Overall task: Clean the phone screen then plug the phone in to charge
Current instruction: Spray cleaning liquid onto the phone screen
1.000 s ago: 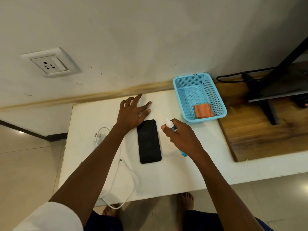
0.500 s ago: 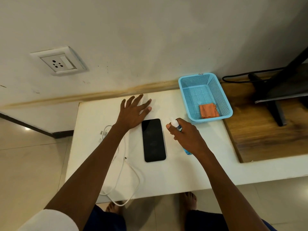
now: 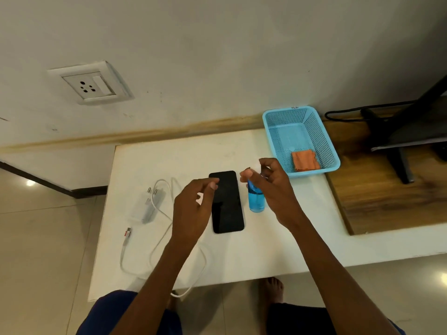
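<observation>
1. The left hand (image 3: pixel 193 209) hangs at mid-frame above the white table (image 3: pixel 266 243), forearm rising from the bottom edge; its fingers are loosely curled with the thumb tip over the phone's upper left corner, and it holds nothing.
2. The right hand (image 3: pixel 271 182) reaches in from the lower right, wrist bent, with its fingers curled round the top of a blue spray bottle (image 3: pixel 256 199); the forefinger lies over the white nozzle.
3. The phone (image 3: pixel 227 204) lies flat at the centre of the frame, dark screen up, between the two hands. The bottle stands just right of it; whether they touch cannot be told.
4. Left of the phone lie a white charger plug (image 3: pixel 148 204) and its white cable (image 3: pixel 135 267), which loops down over the table's near edge.
5. A light-blue mesh basket (image 3: pixel 324 131) sits at the table's upper right and holds a folded orange cloth (image 3: pixel 305 160) in its near right corner.
6. A wall socket (image 3: pixel 93 85) is at the upper left of the frame.
</observation>
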Action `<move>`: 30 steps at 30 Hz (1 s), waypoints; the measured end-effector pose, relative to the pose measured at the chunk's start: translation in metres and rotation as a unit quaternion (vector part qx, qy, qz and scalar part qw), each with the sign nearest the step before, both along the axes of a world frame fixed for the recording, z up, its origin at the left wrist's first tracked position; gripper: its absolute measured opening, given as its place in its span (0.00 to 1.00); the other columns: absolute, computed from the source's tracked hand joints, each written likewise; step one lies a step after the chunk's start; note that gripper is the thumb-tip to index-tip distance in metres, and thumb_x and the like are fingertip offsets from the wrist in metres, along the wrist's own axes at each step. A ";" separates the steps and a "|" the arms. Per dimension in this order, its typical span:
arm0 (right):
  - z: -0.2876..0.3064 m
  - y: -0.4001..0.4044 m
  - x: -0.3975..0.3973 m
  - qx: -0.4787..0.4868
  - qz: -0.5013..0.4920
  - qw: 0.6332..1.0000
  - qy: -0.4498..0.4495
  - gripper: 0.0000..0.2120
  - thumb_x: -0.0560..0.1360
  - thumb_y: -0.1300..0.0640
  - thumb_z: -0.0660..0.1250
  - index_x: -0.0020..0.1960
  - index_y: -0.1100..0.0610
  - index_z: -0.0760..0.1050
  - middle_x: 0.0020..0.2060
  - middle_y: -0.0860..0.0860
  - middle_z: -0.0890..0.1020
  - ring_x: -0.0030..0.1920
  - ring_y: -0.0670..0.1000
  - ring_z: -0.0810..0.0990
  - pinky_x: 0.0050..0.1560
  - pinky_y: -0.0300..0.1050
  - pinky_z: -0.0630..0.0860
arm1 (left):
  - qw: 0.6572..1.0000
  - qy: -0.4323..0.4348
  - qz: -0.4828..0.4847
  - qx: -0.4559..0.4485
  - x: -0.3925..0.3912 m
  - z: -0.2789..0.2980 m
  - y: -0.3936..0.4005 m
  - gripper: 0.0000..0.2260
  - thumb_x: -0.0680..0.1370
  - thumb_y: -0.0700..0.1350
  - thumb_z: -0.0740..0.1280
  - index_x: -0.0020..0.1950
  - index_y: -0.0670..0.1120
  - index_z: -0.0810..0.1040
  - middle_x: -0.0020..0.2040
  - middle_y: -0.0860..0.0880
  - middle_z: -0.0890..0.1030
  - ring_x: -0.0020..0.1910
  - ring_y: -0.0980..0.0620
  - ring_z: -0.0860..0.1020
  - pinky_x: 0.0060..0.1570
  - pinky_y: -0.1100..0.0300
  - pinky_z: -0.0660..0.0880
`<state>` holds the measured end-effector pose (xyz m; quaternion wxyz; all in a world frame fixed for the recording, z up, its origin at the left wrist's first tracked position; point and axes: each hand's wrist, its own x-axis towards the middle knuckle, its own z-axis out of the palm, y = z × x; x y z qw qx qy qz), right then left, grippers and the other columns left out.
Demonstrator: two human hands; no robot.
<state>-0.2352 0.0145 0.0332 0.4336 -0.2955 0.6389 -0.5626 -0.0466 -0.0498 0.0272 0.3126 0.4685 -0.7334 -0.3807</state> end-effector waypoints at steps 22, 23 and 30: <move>0.002 0.001 -0.010 -0.106 -0.053 0.968 -0.223 0.20 0.76 0.48 0.67 0.67 0.50 0.75 0.48 0.55 0.82 0.42 0.55 0.83 0.41 0.48 0.81 | 0.981 -0.023 -0.026 -0.192 0.005 -0.026 -0.038 0.12 0.83 0.49 0.60 0.57 0.49 0.81 0.51 0.55 0.83 0.51 0.56 0.78 0.52 0.62 0.73; 0.003 0.000 -0.010 -0.093 -0.060 0.976 -0.189 0.21 0.75 0.48 0.68 0.67 0.50 0.75 0.49 0.55 0.82 0.44 0.55 0.84 0.42 0.48 0.82 | 0.981 -0.024 -0.026 -0.192 0.005 -0.026 -0.038 0.12 0.82 0.49 0.60 0.56 0.49 0.81 0.51 0.54 0.83 0.51 0.55 0.78 0.53 0.62 0.73; 0.007 0.001 -0.006 -0.048 -0.088 0.994 0.033 0.19 0.71 0.44 0.72 0.59 0.27 0.74 0.58 0.47 0.76 0.50 0.52 0.82 0.44 0.39 0.80 | 0.981 -0.031 -0.029 -0.189 0.005 -0.024 -0.038 0.12 0.83 0.50 0.59 0.56 0.48 0.81 0.51 0.54 0.83 0.51 0.56 0.78 0.54 0.67 0.71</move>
